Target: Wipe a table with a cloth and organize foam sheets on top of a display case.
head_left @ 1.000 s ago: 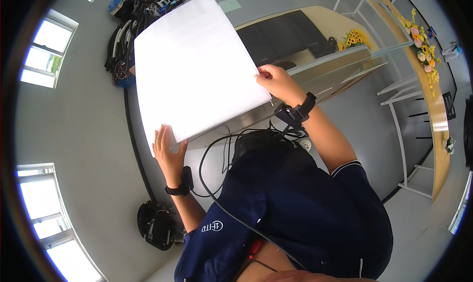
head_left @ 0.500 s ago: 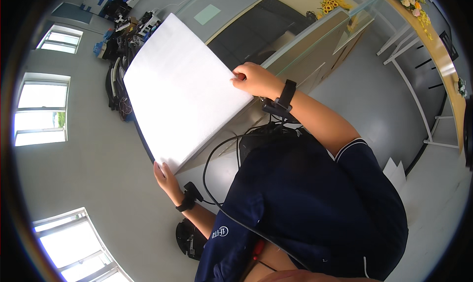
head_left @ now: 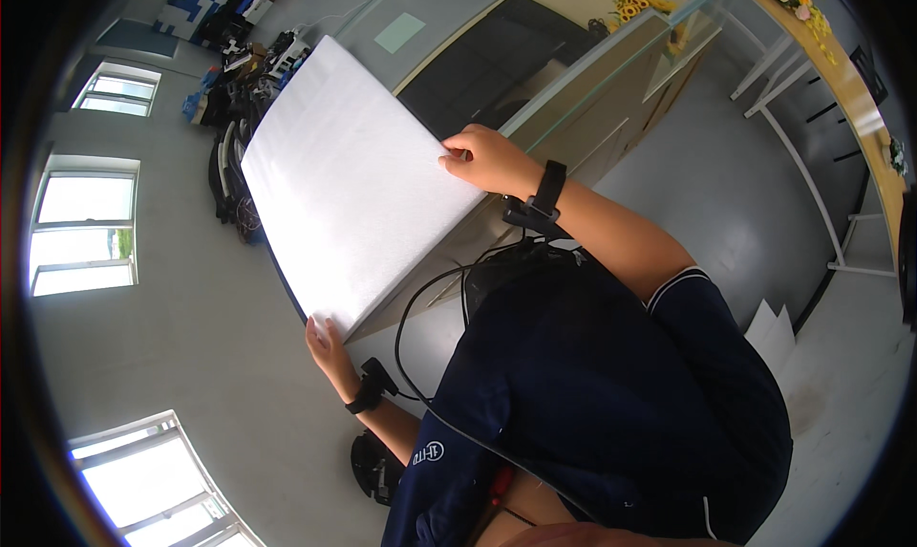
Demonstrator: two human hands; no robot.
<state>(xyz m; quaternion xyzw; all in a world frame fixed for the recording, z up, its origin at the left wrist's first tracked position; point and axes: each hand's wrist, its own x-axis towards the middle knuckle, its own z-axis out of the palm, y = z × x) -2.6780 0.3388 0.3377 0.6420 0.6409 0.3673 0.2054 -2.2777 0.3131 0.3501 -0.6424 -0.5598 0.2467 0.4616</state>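
Note:
A large white foam-like sheet (head_left: 353, 184) lies ahead of me at a slant, over the end of a glass-edged counter. My right hand (head_left: 487, 160) pinches its right edge between thumb and fingers. At the near left corner, my left hand (head_left: 330, 351) is closed on the sheet's edge, with the fingertips on top. What lies directly under the sheet is hidden. Each wrist wears a black strap with a small black device, the right one (head_left: 546, 193) close beside the counter's side.
Beyond the sheet, a dark panel (head_left: 501, 60) lies in the glass-edged counter, near yellow flowers (head_left: 635, 7). Cluttered equipment (head_left: 239, 88) stands at the far left. A black cable (head_left: 401, 327) loops by my body. A wooden-topped table (head_left: 850, 79) curves along the right.
The sheet's far corner sits slightly lower in the picture. My right hand has shifted slightly left, my left hand slightly right; both keep their hold on the sheet.

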